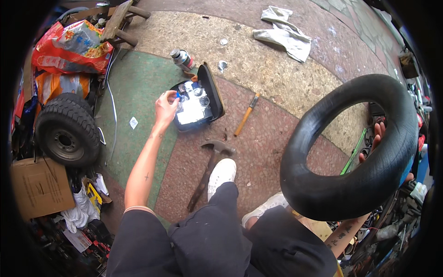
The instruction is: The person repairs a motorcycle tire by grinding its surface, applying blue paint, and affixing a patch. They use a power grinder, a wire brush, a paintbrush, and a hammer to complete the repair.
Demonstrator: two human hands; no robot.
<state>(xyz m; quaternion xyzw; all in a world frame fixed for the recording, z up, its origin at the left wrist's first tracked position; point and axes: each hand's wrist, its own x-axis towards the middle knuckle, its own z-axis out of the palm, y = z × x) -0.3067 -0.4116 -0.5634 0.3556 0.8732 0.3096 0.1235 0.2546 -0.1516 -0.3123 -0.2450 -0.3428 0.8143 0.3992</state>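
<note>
My left hand (167, 105) is at the open black zip case (213, 108), its fingers closed on a small blue item (178, 96) at the case's left side. White packets (194, 114) and small containers lie inside the case. My right hand (379, 141) grips a large black inner tube (304, 134) at the right; part of the hand is hidden behind it. A metal can (182, 60) stands just behind the case. An orange-handled tool (246, 114) lies to its right. A hammer (203, 180) lies in front, beside my white shoe (221, 175).
At the left are a wheel (64, 134), cardboard box (41, 187), red-orange bags (69, 53) and a wooden stool (117, 25). White gloves (281, 37) lie on the patchwork floor (129, 74) at the back. Cluttered tools and parts (387, 235) line the right side.
</note>
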